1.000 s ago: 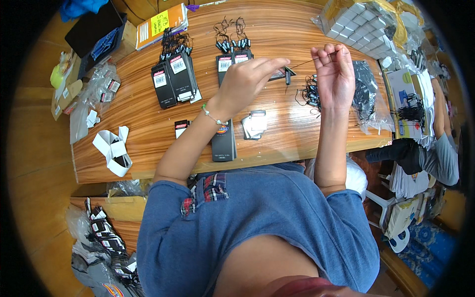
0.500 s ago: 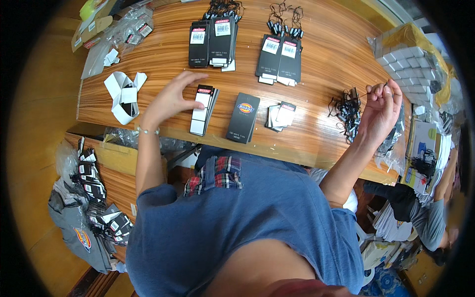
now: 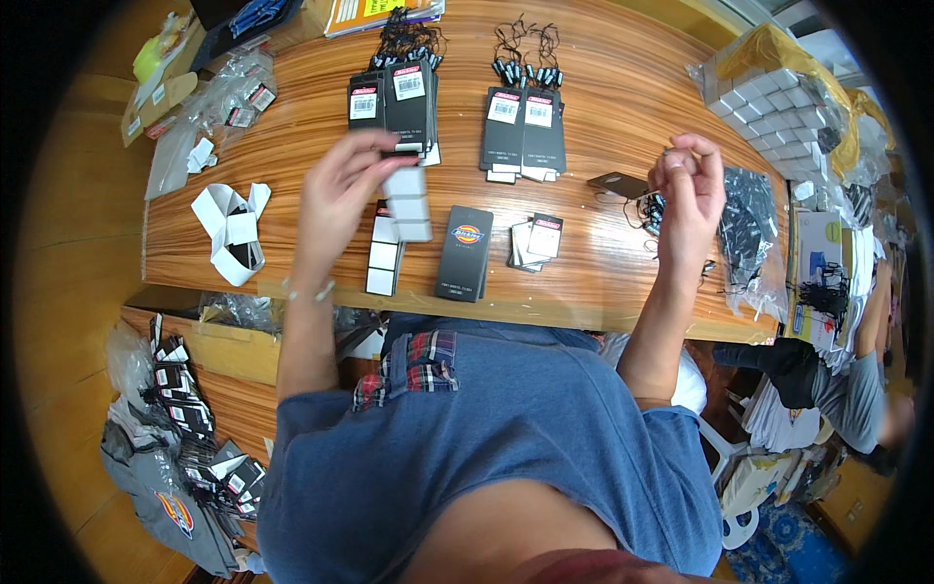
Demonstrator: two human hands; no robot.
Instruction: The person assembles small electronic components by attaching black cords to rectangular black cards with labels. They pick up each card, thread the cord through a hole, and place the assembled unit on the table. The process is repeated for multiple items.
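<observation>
Since the earlier frame, the left hand (image 3: 339,195) has moved from beside the narrow stack of labelled hang tags (image 3: 383,257) to a raised position, now with a white-panelled hang tag (image 3: 412,209). Taking twelve o'clock as straight ahead of the person, we report as follows. Thumb and fingers of the left hand pinch that tag near its far end; it is blurred, and its near end overhangs the narrow stack in our view. At four o'clock from it lies the stack of tall black hang tags (image 3: 464,258), with the small white-labelled tags (image 3: 545,237) beyond, at three.

We find the right hand (image 3: 689,190) raised with fingers curled; they hide the fingertips, so we cannot tell what it grips. A small dark tag (image 3: 618,183) sits at nine o'clock from it, the tangle of black cords (image 3: 650,210) at eight and the clear plastic bag (image 3: 749,234) at four.

In our judgement, good handling calls for a light pinch at the tag's edge, off the label panels, and only one tag per lift. We further advise keeping the right hand clear of the tangle, where a loop could easily snag.
</observation>
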